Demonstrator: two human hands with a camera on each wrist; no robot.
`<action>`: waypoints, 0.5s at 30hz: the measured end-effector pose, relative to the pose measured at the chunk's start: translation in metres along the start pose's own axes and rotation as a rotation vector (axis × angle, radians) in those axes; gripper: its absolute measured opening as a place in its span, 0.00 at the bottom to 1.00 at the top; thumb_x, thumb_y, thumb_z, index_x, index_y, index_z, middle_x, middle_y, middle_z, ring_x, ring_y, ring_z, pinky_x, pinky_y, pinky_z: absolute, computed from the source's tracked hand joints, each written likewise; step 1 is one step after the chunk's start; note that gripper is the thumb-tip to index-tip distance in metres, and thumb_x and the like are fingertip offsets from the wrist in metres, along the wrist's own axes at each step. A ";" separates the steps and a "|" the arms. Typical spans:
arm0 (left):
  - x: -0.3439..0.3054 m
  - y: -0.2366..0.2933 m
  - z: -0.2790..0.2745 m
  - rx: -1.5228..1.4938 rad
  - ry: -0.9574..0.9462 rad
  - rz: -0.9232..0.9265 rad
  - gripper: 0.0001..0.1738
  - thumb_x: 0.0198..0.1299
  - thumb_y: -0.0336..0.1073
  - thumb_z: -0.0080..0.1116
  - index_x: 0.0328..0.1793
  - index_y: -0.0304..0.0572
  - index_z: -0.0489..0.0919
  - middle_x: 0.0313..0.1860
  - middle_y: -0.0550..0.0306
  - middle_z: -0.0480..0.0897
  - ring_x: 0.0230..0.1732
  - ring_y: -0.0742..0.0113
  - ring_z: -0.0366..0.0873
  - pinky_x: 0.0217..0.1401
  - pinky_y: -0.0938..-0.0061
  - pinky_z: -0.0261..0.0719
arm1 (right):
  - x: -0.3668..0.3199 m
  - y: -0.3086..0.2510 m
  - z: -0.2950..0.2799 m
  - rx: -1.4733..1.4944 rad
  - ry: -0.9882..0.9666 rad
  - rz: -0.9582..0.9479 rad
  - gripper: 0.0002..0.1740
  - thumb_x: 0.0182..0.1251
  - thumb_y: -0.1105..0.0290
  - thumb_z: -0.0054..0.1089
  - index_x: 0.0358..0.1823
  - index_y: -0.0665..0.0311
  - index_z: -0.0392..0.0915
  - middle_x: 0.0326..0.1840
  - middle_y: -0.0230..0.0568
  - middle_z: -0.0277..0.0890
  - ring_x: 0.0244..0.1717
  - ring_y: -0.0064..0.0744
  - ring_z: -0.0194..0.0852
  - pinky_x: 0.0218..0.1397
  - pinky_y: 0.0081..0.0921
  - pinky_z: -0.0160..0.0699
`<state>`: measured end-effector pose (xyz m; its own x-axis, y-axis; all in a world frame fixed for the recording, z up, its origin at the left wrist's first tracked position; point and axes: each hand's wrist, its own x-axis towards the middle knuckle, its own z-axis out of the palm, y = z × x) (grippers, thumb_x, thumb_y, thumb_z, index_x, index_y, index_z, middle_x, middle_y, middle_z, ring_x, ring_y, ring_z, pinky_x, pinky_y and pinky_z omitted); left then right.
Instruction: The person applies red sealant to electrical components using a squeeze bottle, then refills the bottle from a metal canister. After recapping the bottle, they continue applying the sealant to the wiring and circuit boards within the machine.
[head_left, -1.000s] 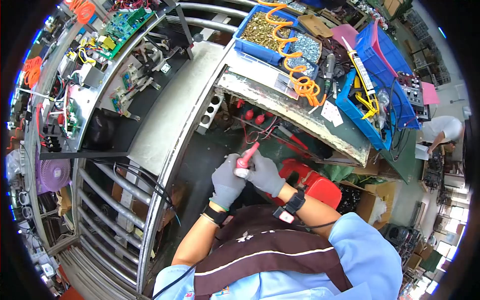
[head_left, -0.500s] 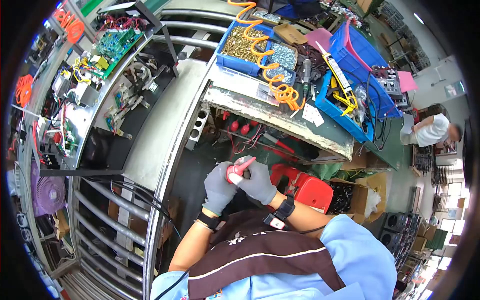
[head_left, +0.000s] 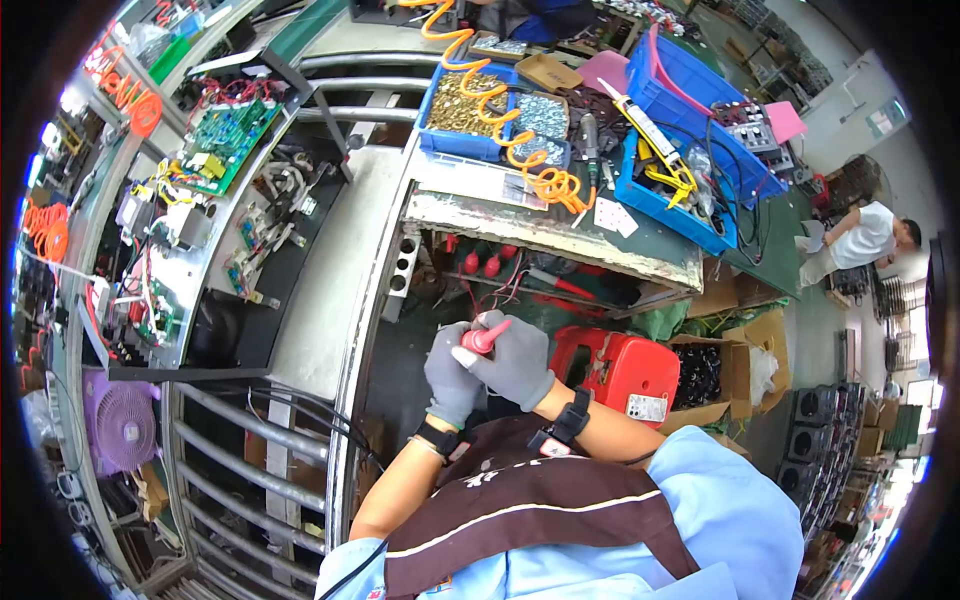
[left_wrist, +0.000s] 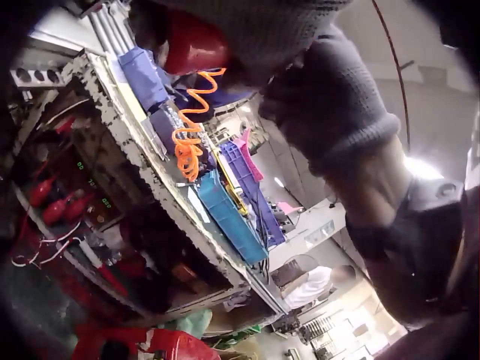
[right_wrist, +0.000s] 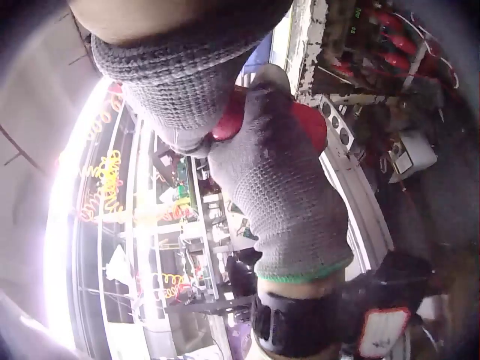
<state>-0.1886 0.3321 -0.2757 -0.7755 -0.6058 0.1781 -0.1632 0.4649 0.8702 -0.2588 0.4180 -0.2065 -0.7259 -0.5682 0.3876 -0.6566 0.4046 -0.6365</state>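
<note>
Both hands wear grey knit gloves and meet in front of the body on a red tapered piece (head_left: 484, 338). The piece has a broad rounded body and a narrow tip that points up and right in the head view. My left hand (head_left: 452, 374) grips its wide end from the left. Fingers of my right hand (head_left: 518, 362) close round it from the right, thumb across the front. In the left wrist view the red body (left_wrist: 196, 46) shows beside the near glove. Red parts (right_wrist: 307, 127) also show between the gloves in the right wrist view. Fingers hide much of the piece.
Ahead stands a worn workbench (head_left: 560, 235) with a blue bin of brass-coloured parts (head_left: 465, 105), a coiled orange hose (head_left: 555, 185) and a caulking gun (head_left: 655, 140). A red stool (head_left: 630, 375) is at right. A metal rail frame (head_left: 250, 450) and circuit boards (head_left: 235, 135) lie left.
The red piece has turned in the hands; its pale round end, visible one second ago, is now hidden. The right thumb has moved across its front. The head view has shifted.
</note>
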 end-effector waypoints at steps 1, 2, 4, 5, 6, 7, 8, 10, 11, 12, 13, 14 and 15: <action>0.001 0.007 -0.003 0.107 0.026 0.061 0.17 0.49 0.37 0.65 0.47 0.45 0.77 0.38 0.52 0.81 0.40 0.50 0.80 0.38 0.67 0.77 | 0.001 0.002 0.000 -0.004 -0.043 0.121 0.19 0.49 0.54 0.69 0.30 0.60 0.73 0.23 0.43 0.75 0.24 0.45 0.76 0.26 0.36 0.73; 0.003 0.016 -0.006 0.097 0.016 0.075 0.17 0.49 0.37 0.65 0.47 0.45 0.77 0.38 0.52 0.81 0.40 0.50 0.80 0.38 0.67 0.77 | 0.003 0.005 0.000 -0.016 -0.028 0.126 0.19 0.49 0.54 0.69 0.30 0.60 0.73 0.23 0.43 0.75 0.24 0.45 0.76 0.26 0.36 0.73; 0.008 0.030 -0.013 0.091 -0.213 -0.036 0.17 0.48 0.38 0.66 0.45 0.45 0.77 0.33 0.53 0.82 0.35 0.48 0.80 0.35 0.65 0.77 | 0.008 0.014 0.002 0.179 -0.113 0.337 0.21 0.49 0.50 0.69 0.25 0.59 0.72 0.19 0.42 0.73 0.24 0.46 0.77 0.27 0.38 0.72; 0.011 0.032 -0.014 0.045 -0.256 0.010 0.18 0.48 0.38 0.67 0.43 0.40 0.77 0.27 0.51 0.81 0.30 0.51 0.81 0.32 0.65 0.76 | 0.009 0.022 0.003 0.242 -0.097 0.313 0.21 0.51 0.51 0.68 0.24 0.61 0.71 0.17 0.43 0.71 0.21 0.48 0.75 0.26 0.37 0.70; 0.017 0.032 -0.017 0.044 -0.257 0.007 0.18 0.48 0.38 0.67 0.43 0.40 0.77 0.27 0.51 0.81 0.30 0.51 0.81 0.32 0.65 0.76 | 0.011 0.028 0.000 0.240 -0.099 0.315 0.21 0.51 0.51 0.68 0.24 0.61 0.71 0.17 0.43 0.71 0.21 0.48 0.75 0.26 0.37 0.70; 0.021 0.030 -0.020 -0.139 -0.437 -0.036 0.18 0.48 0.39 0.67 0.43 0.39 0.77 0.27 0.53 0.81 0.29 0.54 0.81 0.31 0.66 0.76 | 0.013 0.033 -0.006 0.315 -0.151 0.280 0.21 0.51 0.52 0.68 0.24 0.61 0.71 0.17 0.44 0.71 0.20 0.47 0.74 0.25 0.36 0.69; 0.026 0.031 -0.021 -0.322 -0.614 -0.082 0.18 0.49 0.39 0.67 0.43 0.37 0.77 0.26 0.55 0.81 0.28 0.58 0.81 0.31 0.67 0.76 | 0.014 0.037 -0.011 0.394 -0.202 0.246 0.21 0.51 0.53 0.68 0.24 0.62 0.71 0.17 0.45 0.70 0.19 0.47 0.72 0.24 0.35 0.69; 0.038 0.040 -0.020 -0.656 -0.818 -0.166 0.22 0.45 0.38 0.69 0.43 0.34 0.76 0.25 0.55 0.80 0.25 0.62 0.79 0.29 0.70 0.76 | 0.022 0.039 -0.026 0.514 -0.240 0.250 0.19 0.52 0.58 0.68 0.24 0.63 0.69 0.16 0.39 0.68 0.18 0.35 0.68 0.25 0.30 0.67; 0.041 0.043 -0.021 -0.938 -1.080 -0.400 0.23 0.42 0.38 0.70 0.43 0.33 0.76 0.25 0.54 0.80 0.24 0.61 0.79 0.28 0.71 0.76 | 0.028 0.039 -0.036 0.648 -0.370 0.216 0.18 0.52 0.61 0.69 0.23 0.63 0.69 0.18 0.35 0.67 0.21 0.28 0.66 0.27 0.27 0.66; 0.042 0.044 -0.020 -1.221 -1.327 -0.654 0.24 0.39 0.37 0.71 0.42 0.32 0.76 0.25 0.53 0.80 0.23 0.61 0.79 0.28 0.73 0.76 | 0.033 0.040 -0.044 0.783 -0.502 0.180 0.17 0.51 0.63 0.69 0.23 0.63 0.68 0.19 0.32 0.65 0.23 0.22 0.64 0.28 0.24 0.65; 0.037 0.047 -0.013 -1.417 -1.345 -0.797 0.27 0.35 0.37 0.72 0.41 0.31 0.75 0.24 0.49 0.79 0.22 0.62 0.78 0.26 0.74 0.74 | 0.038 0.043 -0.050 0.830 -0.549 0.199 0.16 0.51 0.66 0.69 0.23 0.62 0.67 0.22 0.26 0.63 0.27 0.16 0.59 0.30 0.21 0.63; 0.041 0.051 -0.007 -1.501 -1.335 -0.833 0.25 0.36 0.38 0.71 0.40 0.31 0.75 0.24 0.50 0.79 0.22 0.62 0.78 0.26 0.74 0.75 | 0.041 0.051 -0.051 0.872 -0.531 0.240 0.15 0.52 0.66 0.68 0.24 0.63 0.69 0.23 0.28 0.67 0.27 0.17 0.64 0.32 0.21 0.66; 0.049 0.050 0.004 -1.435 -1.288 -0.752 0.24 0.38 0.38 0.70 0.40 0.32 0.75 0.24 0.50 0.79 0.23 0.62 0.78 0.26 0.73 0.75 | 0.045 0.057 -0.052 0.895 -0.465 0.321 0.15 0.53 0.65 0.68 0.26 0.63 0.70 0.25 0.30 0.69 0.29 0.18 0.66 0.34 0.22 0.69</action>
<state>-0.2370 0.3283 -0.2253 -0.7925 0.6010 -0.1035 -0.5902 -0.7131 0.3784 -0.3402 0.4527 -0.1906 -0.5641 -0.8236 -0.0591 0.0802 0.0165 -0.9966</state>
